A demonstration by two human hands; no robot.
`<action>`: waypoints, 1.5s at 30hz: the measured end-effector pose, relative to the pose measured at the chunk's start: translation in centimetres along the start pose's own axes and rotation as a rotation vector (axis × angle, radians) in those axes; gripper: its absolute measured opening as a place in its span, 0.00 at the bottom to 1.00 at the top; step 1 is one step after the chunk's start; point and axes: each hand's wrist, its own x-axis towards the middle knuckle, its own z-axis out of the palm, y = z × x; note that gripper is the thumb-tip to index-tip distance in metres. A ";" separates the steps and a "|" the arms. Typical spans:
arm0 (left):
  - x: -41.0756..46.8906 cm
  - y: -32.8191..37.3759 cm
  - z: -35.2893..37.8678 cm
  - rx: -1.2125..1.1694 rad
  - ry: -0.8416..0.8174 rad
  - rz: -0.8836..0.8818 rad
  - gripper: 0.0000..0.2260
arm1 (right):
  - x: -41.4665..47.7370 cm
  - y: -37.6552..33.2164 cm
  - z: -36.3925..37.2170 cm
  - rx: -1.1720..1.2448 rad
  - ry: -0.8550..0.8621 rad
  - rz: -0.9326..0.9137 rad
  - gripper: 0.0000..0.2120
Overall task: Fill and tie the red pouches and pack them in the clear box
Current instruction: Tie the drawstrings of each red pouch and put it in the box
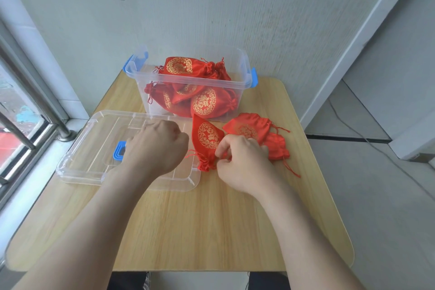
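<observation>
One pouch (207, 136) lies on the bench (211, 219) near the box (135, 70). My right fingers (222, 148) pinch its neck; left fingers (182, 141) curl, hold unseen. Judged soft, light: I grip at the neck.

The light wooden table (211, 231) bears the clear box (244, 63), its lid (98, 139) alongside, and loose red pouches (249, 128).

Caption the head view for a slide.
Left hand and right hand cinch a red fabric pouch near a clear plastic box.

Wood table (188, 231), grey wall (211, 7), window w/ bars (21, 125) left
</observation>
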 end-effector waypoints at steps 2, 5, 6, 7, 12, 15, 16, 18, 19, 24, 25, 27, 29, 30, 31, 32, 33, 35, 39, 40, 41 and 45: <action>-0.5 0.5 -0.3 -0.050 -0.041 0.037 0.19 | 0.0 0.1 0.6 -0.034 0.009 -0.026 0.08; -0.7 0.6 -0.6 -0.049 -0.127 0.098 0.20 | 0.0 0.2 1.3 -0.139 0.049 -0.060 0.10; -0.8 0.5 -0.7 -0.033 -0.172 0.121 0.20 | 0.0 0.3 1.4 -0.178 0.061 -0.067 0.10; -0.8 0.4 -0.8 -0.012 -0.205 0.145 0.20 | 0.1 0.4 1.5 -0.207 0.073 -0.074 0.10; -0.5 -0.2 -0.3 0.049 -0.164 0.301 0.17 | 0.6 0.7 2.2 -0.100 0.089 -0.118 0.10; -0.4 -0.1 0.1 0.087 -0.128 0.394 0.14 | 0.7 0.7 2.4 -0.066 0.085 -0.132 0.10; -0.4 -0.1 0.3 0.108 -0.116 0.419 0.12 | 0.7 0.7 2.5 -0.063 0.080 -0.137 0.09; -0.3 -0.1 0.5 0.158 -0.077 0.452 0.07 | 0.7 0.8 2.5 -0.056 0.070 -0.151 0.08; -0.2 -0.1 0.6 0.181 -0.060 0.460 0.04 | 0.7 0.9 2.5 -0.058 0.066 -0.159 0.08; 0.0 -0.5 1.2 0.174 -0.097 0.430 0.04 | 0.9 0.7 2.6 -0.079 0.090 -0.212 0.13; 0.0 -0.6 1.3 0.164 -0.103 0.426 0.05 | 1.0 0.7 2.7 -0.081 0.093 -0.223 0.13; 0.0 -0.8 1.5 0.138 -0.115 0.425 0.06 | 1.1 0.8 2.9 -0.100 0.093 -0.243 0.14; 0.1 -1.0 1.7 0.112 -0.123 0.426 0.05 | 1.2 0.8 3.0 -0.121 0.093 -0.255 0.13; 0.2 -1.1 1.7 0.099 -0.125 0.425 0.05 | 1.2 0.7 3.0 -0.117 0.095 -0.256 0.13; 0.4 -1.1 1.8 0.080 -0.123 0.427 0.04 | 1.2 0.6 2.9 -0.105 0.105 -0.255 0.13; 0.5 -1.3 2.0 0.061 -0.116 0.429 0.04 | 1.2 0.4 2.9 -0.088 0.123 -0.252 0.13; 0.7 -1.4 2.1 0.036 -0.106 0.435 0.05 | 1.2 0.2 2.7 -0.071 0.148 -0.250 0.14; 0.9 -1.5 2.3 -0.026 -0.095 0.454 0.06 | 1.2 -0.1 2.4 -0.030 0.199 -0.242 0.13; 0.5 -0.7 2.0 -0.142 -0.085 0.431 0.05 | 1.2 -0.3 2.2 0.054 0.269 -0.233 0.10; 0.5 -0.5 1.9 -0.150 -0.085 0.406 0.05 | 1.2 -0.3 2.2 0.073 0.282 -0.232 0.09; 0.5 -0.5 1.9 -0.148 -0.082 0.384 0.07 | 1.2 -0.3 2.2 0.086 0.292 -0.239 0.09; 0.8 -0.7 1.7 -0.072 -0.025 0.389 0.20 | 1.1 -0.5 2.2 0.070 0.246 -0.259 0.08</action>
